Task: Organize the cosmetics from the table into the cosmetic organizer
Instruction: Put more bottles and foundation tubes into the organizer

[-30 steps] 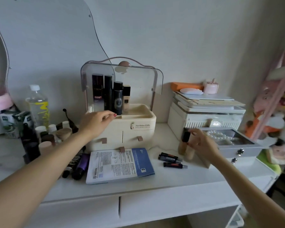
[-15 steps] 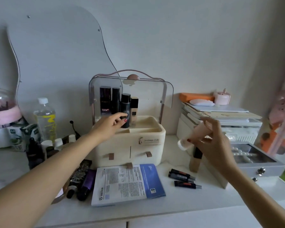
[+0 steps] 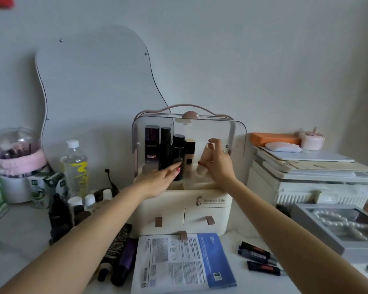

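A cream cosmetic organizer point(image 3: 212, 206) with a raised clear lid stands at the middle of the table. Several dark bottles point(image 3: 165, 149) stand in its top tray at the left. My left hand point(image 3: 160, 180) rests flat against the black bottle point(image 3: 178, 153), fingers together. My right hand point(image 3: 218, 164) holds a beige tube point(image 3: 204, 160) upright inside the tray, to the right of the gold-capped bottle point(image 3: 190, 151). Three lipsticks point(image 3: 258, 256) lie on the table at the right. Dark tubes point(image 3: 123, 259) lie at the left.
A sheet-mask packet point(image 3: 183, 262) lies in front of the organizer. Small bottles point(image 3: 77, 209), a water bottle point(image 3: 74, 166) and a pink-rimmed jar point(image 3: 15, 160) crowd the left. A grey jewellery box point(image 3: 338, 225) and a white stacked box point(image 3: 310, 179) stand at the right.
My right hand has carried the beige tube from beside the jewellery box leftward into the organizer's tray. My left hand has moved up from the organizer's front to the black bottle.
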